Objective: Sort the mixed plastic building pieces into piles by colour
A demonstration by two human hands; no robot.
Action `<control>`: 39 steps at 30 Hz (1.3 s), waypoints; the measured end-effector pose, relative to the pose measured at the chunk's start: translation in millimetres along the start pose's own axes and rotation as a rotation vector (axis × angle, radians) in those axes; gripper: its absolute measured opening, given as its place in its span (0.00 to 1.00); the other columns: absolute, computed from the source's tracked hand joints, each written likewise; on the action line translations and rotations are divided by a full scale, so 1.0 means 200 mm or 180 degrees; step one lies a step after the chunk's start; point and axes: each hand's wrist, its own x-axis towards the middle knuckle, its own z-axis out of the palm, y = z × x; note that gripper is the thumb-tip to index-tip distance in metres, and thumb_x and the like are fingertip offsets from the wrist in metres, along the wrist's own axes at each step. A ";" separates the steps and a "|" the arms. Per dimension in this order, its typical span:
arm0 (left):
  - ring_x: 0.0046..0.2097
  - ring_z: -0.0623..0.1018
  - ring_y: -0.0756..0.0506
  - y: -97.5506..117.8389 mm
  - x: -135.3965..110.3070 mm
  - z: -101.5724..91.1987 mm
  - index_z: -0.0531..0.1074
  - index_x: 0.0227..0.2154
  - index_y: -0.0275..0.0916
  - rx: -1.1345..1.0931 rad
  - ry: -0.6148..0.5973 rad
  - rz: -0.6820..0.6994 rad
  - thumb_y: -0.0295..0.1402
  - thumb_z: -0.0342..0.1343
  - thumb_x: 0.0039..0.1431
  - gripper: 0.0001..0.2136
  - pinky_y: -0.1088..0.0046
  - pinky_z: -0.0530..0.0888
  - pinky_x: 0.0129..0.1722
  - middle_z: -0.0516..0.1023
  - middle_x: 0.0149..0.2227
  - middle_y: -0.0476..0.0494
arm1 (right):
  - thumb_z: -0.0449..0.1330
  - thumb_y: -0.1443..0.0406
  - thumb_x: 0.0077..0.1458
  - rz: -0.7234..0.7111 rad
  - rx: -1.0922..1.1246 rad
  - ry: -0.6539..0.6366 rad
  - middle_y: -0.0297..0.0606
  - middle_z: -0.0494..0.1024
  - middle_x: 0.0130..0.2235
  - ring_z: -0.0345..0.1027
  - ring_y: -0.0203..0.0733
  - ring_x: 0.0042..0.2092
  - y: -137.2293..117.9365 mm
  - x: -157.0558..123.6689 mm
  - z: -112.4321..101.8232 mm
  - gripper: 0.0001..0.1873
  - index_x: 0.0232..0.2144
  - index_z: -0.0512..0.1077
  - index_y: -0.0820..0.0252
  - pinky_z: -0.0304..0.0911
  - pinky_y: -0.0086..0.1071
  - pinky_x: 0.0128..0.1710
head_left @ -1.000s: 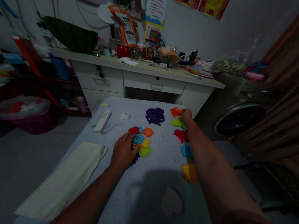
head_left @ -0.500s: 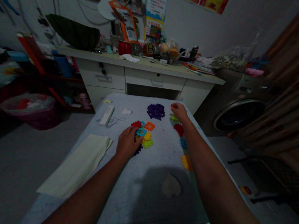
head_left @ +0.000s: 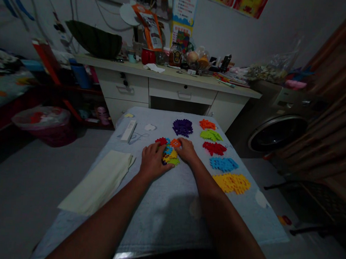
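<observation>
A cluster of toothed plastic gear pieces [head_left: 169,155] in red, blue, orange, yellow and green lies on the cloth-covered table. My left hand [head_left: 154,161] is curled around its left side, thumb at the near edge. The fingers of my right hand [head_left: 187,150] close on an orange gear piece [head_left: 175,143] at the cluster's right side. Whether a second orange piece is between those fingers is hidden. To the right lie sorted piles of pieces: orange [head_left: 207,124], green [head_left: 211,135], red [head_left: 214,148], blue [head_left: 223,164] and yellow [head_left: 232,183]. Behind the cluster is a purple pile [head_left: 182,127].
A folded pale cloth [head_left: 97,183] and a long white box [head_left: 129,131] lie on the table's left. Beyond the far edge stands a white desk [head_left: 181,83] loaded with household items. A washing machine [head_left: 277,123] is at right, a lined bin [head_left: 45,126] at left.
My right hand has come from the orange pile at the far right back to the cluster, uncovering the piles. My left hand stays at the cluster. The view has shifted slightly.
</observation>
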 end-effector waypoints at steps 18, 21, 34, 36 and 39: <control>0.60 0.68 0.33 0.00 -0.03 0.00 0.62 0.61 0.44 0.0036 -0.0199 -0.0043 0.50 0.64 0.49 0.37 0.53 0.63 0.58 0.66 0.62 0.35 | 0.61 0.64 0.54 -0.0124 -0.0003 0.0687 0.44 0.77 0.49 0.66 0.49 0.51 0.10 0.01 0.13 0.17 0.47 0.74 0.60 0.58 0.42 0.55; 0.59 0.70 0.34 -0.01 -0.02 0.01 0.63 0.60 0.41 -0.0087 -0.0137 0.0050 0.47 0.63 0.51 0.34 0.54 0.65 0.58 0.68 0.60 0.34 | 0.62 0.64 0.53 -0.0125 0.0030 0.0715 0.44 0.77 0.49 0.67 0.49 0.51 0.10 0.01 0.13 0.17 0.46 0.74 0.61 0.58 0.42 0.55; 0.57 0.71 0.34 -0.04 -0.01 0.01 0.65 0.57 0.40 -0.0091 0.0081 -0.0121 0.42 0.60 0.54 0.28 0.55 0.66 0.57 0.71 0.57 0.35 | 0.60 0.70 0.48 -0.0253 0.0339 0.1021 0.44 0.78 0.44 0.69 0.47 0.46 0.14 0.03 0.15 0.16 0.42 0.74 0.62 0.62 0.40 0.52; 0.56 0.71 0.34 -0.03 -0.02 0.01 0.66 0.56 0.39 -0.0012 0.0089 -0.0212 0.43 0.59 0.54 0.27 0.55 0.67 0.56 0.73 0.55 0.35 | 0.59 0.70 0.48 -0.0257 0.0342 0.1049 0.43 0.78 0.44 0.69 0.46 0.46 0.14 0.03 0.15 0.16 0.42 0.74 0.61 0.62 0.40 0.52; 0.55 0.72 0.34 -0.03 -0.02 0.01 0.67 0.55 0.39 0.0063 0.0096 -0.0280 0.42 0.57 0.56 0.25 0.56 0.66 0.56 0.73 0.54 0.36 | 0.59 0.70 0.48 -0.0262 0.0331 0.1046 0.43 0.78 0.44 0.68 0.46 0.46 0.13 0.03 0.15 0.16 0.41 0.74 0.61 0.62 0.40 0.52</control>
